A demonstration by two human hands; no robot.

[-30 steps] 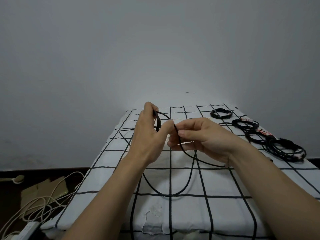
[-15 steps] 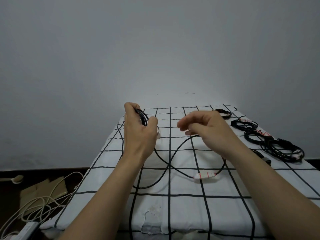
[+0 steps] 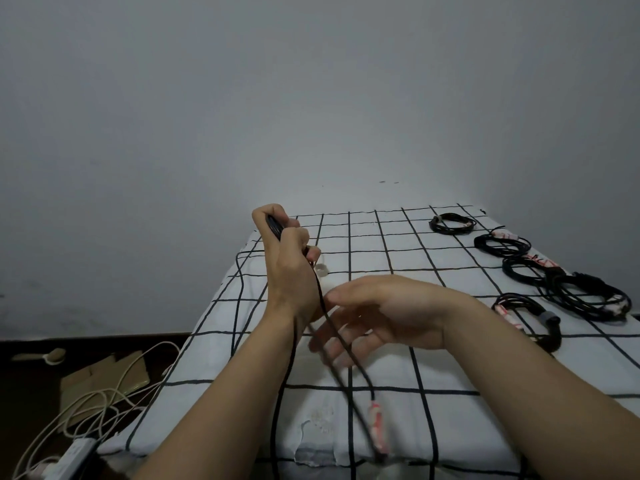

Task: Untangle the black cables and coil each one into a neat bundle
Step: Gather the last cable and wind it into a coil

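The left hand (image 3: 287, 268) is raised above the far left part of the bench (image 3: 381, 244), its fingers (image 3: 277, 213) curled tight round several gathered loops of the black cable (image 3: 273, 226), with the thumb pressing the loops from the near side. From that grip one strand drops down and to the right, passing in front of the right hand (image 3: 388, 313) and ending in a plug wrapped with a white-and-red label (image 3: 376, 424) that hangs near the front edge of the bench. Another strand falls along the inside of the left forearm towards the bottom of the view. The right hand sits lower and nearer than the left, palm turned towards the left, its fingers (image 3: 332, 344) loosely spread and blurred; whether they touch the strand I cannot tell. The bench is covered with a white cloth marked in a black grid. Along its right side lie five black bundles already coiled: the farthest (image 3: 452, 224) alone near the back edge, then two (image 3: 502, 244) (image 3: 526, 268) close together, a larger one (image 3: 585, 296) beside the right edge, and a nearer one (image 3: 519, 306) partly behind the right forearm. On the dark floor to the left lie tangled white cords (image 3: 97, 403), flat cardboard (image 3: 104, 379) and a white power strip (image 3: 74, 455).
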